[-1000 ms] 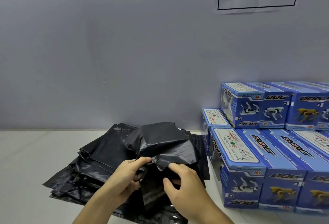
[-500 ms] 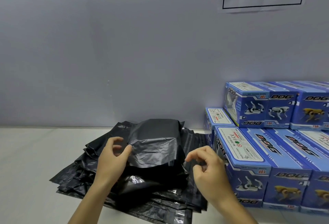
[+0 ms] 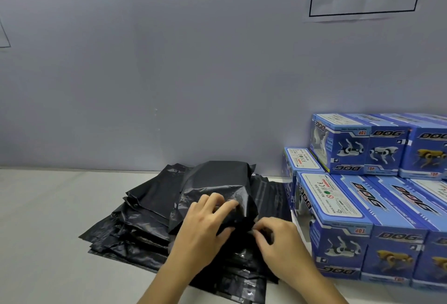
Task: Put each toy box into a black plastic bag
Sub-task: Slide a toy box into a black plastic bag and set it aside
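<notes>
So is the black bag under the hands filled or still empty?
Filled, it seems: the black bag bulges box-shaped above the flat bag pile. Contents hidden. Both hands, left hand, right hand, grip its near end.

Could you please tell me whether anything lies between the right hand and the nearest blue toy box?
Nothing visible does. The right hand pinches the edge of the filled black plastic bag, and the nearest blue cardboard toy box stands just to its right on the white table, with only a bare gap between.
</notes>
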`<action>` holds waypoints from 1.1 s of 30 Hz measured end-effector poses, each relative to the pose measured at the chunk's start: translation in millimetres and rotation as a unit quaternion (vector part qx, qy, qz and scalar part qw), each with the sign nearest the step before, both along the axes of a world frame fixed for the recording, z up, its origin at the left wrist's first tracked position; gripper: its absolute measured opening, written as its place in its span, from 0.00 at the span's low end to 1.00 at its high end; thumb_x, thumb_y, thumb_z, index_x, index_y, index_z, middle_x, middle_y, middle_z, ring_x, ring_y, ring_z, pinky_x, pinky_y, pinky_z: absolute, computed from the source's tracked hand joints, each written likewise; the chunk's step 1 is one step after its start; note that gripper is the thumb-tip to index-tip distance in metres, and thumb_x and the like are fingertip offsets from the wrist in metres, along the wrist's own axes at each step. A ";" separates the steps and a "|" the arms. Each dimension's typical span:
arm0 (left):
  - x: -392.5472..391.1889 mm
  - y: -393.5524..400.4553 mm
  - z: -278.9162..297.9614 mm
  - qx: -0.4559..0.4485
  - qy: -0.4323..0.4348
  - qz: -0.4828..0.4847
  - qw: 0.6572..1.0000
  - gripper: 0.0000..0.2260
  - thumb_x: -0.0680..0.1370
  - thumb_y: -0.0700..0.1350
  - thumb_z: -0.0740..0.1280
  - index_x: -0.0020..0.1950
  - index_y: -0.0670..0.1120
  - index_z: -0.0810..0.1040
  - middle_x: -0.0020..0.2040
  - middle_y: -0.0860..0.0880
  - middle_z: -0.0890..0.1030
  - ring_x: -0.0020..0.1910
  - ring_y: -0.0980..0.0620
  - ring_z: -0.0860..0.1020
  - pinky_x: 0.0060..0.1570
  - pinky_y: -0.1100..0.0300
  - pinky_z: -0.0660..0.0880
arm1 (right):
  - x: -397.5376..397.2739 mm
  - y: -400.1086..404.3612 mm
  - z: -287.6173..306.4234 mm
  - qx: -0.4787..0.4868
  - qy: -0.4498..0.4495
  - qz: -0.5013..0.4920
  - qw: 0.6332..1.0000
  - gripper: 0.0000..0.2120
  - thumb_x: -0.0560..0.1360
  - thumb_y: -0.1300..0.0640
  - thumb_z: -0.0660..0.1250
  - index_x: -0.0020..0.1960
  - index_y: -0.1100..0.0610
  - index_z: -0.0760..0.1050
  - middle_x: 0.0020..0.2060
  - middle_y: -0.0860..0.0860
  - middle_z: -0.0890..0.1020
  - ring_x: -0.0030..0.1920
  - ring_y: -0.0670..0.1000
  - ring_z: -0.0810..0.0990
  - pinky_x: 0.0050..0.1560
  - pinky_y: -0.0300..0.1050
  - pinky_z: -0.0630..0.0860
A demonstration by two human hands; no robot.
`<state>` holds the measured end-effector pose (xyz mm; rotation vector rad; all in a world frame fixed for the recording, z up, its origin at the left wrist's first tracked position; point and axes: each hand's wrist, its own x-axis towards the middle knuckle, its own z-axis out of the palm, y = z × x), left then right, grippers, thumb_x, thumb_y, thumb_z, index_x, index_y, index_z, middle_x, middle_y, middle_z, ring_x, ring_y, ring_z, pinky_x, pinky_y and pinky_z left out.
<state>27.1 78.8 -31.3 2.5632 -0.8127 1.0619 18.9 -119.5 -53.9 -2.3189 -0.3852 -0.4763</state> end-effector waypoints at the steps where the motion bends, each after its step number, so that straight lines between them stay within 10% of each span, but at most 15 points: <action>1: 0.4 1.0 -0.4 -0.015 -0.006 0.003 1.000 0.19 0.69 0.43 0.78 0.58 0.48 0.80 0.49 0.51 0.78 0.46 0.50 0.77 0.41 0.55 0.77 | 1.2 0.2 -0.9 0.026 -0.003 -0.026 0.999 0.09 0.76 0.56 0.69 0.39 0.45 0.77 0.35 0.41 0.81 0.41 0.40 0.80 0.41 0.33 0.74; 5: 2.7 8.4 0.0 -0.069 -0.006 0.008 0.998 0.06 0.73 0.38 0.75 0.49 0.45 0.83 0.43 0.51 0.79 0.43 0.50 0.77 0.39 0.52 0.78 | 2.2 1.5 3.2 0.168 0.005 -0.144 0.975 0.10 0.76 0.60 0.67 0.37 0.52 0.73 0.28 0.48 0.79 0.31 0.45 0.78 0.28 0.35 0.71; 16: 3.0 10.0 -0.3 -0.075 0.029 -0.002 0.997 0.05 0.75 0.38 0.73 0.50 0.45 0.83 0.45 0.53 0.79 0.45 0.52 0.76 0.42 0.57 0.78 | -4.2 6.6 10.2 0.255 0.057 -0.137 0.956 0.08 0.76 0.59 0.65 0.46 0.49 0.67 0.34 0.49 0.76 0.36 0.50 0.75 0.38 0.48 0.71; 21: 2.2 7.8 1.8 -0.058 0.013 -0.031 0.998 0.04 0.75 0.39 0.72 0.48 0.45 0.80 0.46 0.54 0.77 0.46 0.54 0.75 0.45 0.58 0.76 | -6.8 4.2 11.8 0.178 0.047 -0.045 0.982 0.18 0.75 0.55 0.70 0.53 0.36 0.65 0.48 0.45 0.74 0.47 0.40 0.74 0.41 0.35 0.69; 26: 2.2 8.0 3.0 -0.015 0.019 -0.041 0.999 0.02 0.75 0.44 0.68 0.42 0.47 0.78 0.42 0.55 0.74 0.43 0.53 0.72 0.41 0.56 0.74 | -7.1 4.1 7.3 0.031 0.030 -0.007 0.999 0.16 0.74 0.54 0.72 0.54 0.38 0.70 0.39 0.45 0.77 0.40 0.43 0.76 0.43 0.37 0.74; 33: 6.0 20.0 0.7 -0.021 0.047 -0.013 0.999 0.02 0.75 0.47 0.70 0.45 0.51 0.79 0.45 0.58 0.75 0.46 0.56 0.73 0.48 0.60 0.71 | -1.8 2.6 4.8 0.126 0.017 -0.133 0.983 0.16 0.75 0.66 0.63 0.50 0.46 0.66 0.34 0.50 0.75 0.35 0.46 0.76 0.31 0.37 0.73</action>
